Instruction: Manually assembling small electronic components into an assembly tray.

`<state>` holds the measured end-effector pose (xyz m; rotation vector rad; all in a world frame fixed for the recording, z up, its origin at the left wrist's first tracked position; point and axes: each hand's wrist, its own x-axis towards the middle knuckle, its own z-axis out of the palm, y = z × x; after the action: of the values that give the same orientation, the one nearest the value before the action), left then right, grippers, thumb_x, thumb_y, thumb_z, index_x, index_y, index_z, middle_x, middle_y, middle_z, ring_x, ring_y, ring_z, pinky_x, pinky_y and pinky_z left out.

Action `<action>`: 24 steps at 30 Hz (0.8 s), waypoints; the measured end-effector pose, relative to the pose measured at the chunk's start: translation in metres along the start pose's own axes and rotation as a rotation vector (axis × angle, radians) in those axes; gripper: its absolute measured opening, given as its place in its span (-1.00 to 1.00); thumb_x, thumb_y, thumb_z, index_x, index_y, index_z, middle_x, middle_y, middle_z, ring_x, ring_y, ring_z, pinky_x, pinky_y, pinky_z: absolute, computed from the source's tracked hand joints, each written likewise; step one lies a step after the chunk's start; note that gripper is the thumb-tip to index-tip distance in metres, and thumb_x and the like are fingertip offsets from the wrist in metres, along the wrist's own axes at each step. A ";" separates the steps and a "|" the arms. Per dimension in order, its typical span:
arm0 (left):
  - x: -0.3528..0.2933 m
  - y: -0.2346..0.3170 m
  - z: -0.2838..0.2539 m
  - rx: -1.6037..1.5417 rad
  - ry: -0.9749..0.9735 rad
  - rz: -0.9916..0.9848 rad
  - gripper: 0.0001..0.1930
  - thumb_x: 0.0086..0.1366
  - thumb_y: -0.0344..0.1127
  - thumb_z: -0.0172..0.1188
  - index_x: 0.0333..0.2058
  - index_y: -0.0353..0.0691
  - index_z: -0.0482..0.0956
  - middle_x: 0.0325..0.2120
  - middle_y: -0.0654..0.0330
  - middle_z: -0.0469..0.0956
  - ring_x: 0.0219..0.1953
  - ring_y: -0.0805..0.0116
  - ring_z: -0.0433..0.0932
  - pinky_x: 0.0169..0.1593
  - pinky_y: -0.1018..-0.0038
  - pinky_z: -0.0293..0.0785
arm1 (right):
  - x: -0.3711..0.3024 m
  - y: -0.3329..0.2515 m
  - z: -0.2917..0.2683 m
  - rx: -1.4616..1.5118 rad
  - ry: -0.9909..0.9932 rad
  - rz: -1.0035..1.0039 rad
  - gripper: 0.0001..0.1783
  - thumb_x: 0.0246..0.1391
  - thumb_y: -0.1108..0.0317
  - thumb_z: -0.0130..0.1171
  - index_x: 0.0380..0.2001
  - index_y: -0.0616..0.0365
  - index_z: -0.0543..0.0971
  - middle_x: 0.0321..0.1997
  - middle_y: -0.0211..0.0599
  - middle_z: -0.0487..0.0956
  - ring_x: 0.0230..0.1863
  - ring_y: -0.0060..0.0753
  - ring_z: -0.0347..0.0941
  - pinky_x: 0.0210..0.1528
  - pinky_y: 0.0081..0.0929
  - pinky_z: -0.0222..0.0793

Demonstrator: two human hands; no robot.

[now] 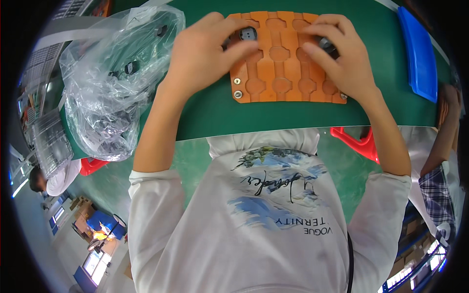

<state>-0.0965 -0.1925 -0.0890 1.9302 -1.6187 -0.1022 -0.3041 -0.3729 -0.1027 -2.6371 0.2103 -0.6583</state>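
Note:
An orange plate [280,69] with rows of rounded recesses lies on the green tabletop. Over its far left part, my left hand [205,51] pinches a small black part with a grey face [248,33] between thumb and fingers. My right hand [342,51] is closed around another dark, rounded part [327,46] above the plate's right side. Fingers partly cover that second part. Whether either part rests in a recess, I cannot tell. Metal screws [238,94] sit at the plate's near left corner.
Left of the plate, a clear plastic bag [105,97] holds several small black parts. A blue tray [419,56] stands at the right edge of the green table [210,119]. Beyond it shows another person's arm [445,127]. Red chair armrests [359,144] are below the near edge.

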 end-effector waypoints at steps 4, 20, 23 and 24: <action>0.004 -0.011 0.003 0.031 -0.101 0.017 -0.65 0.16 -0.19 0.34 -0.06 -0.03 0.64 -0.40 0.24 0.55 -0.38 0.21 0.59 -0.31 0.37 0.54 | -0.001 0.012 -0.011 0.344 0.079 0.314 -0.81 0.10 0.42 0.25 -0.19 0.16 0.61 -0.09 -0.34 0.55 -0.12 -0.42 0.49 -0.01 -0.53 0.38; 0.005 -0.012 0.000 -0.037 -0.098 -0.060 -0.71 0.18 -0.17 0.35 -0.16 -0.14 0.69 -0.42 0.17 0.60 -0.43 0.24 0.58 -0.34 0.41 0.50 | -0.011 0.007 -0.035 0.084 -0.204 0.166 -0.72 0.00 0.37 0.35 -0.17 0.15 0.64 -0.12 -0.27 0.47 -0.18 -0.28 0.50 -0.11 -0.41 0.43; 0.009 -0.011 0.007 -0.097 0.051 -0.018 -0.71 0.18 -0.12 0.35 -0.21 -0.18 0.69 -0.47 0.17 0.58 -0.46 0.24 0.57 -0.37 0.41 0.49 | 0.005 -0.002 -0.032 0.016 -0.182 0.209 -0.74 0.01 0.33 0.36 -0.21 0.15 0.66 -0.18 -0.29 0.48 -0.21 -0.27 0.50 -0.16 -0.41 0.44; 0.009 -0.007 0.007 -0.090 0.054 -0.023 -0.71 0.18 -0.12 0.35 -0.21 -0.18 0.69 -0.47 0.17 0.58 -0.46 0.24 0.57 -0.37 0.41 0.49 | 0.009 -0.003 -0.027 0.021 -0.182 0.202 -0.74 0.01 0.33 0.36 -0.21 0.15 0.66 -0.18 -0.29 0.48 -0.21 -0.27 0.50 -0.16 -0.41 0.44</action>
<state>-0.0910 -0.2035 -0.0953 1.8681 -1.5317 -0.1289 -0.3093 -0.3815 -0.0759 -2.5916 0.4060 -0.3505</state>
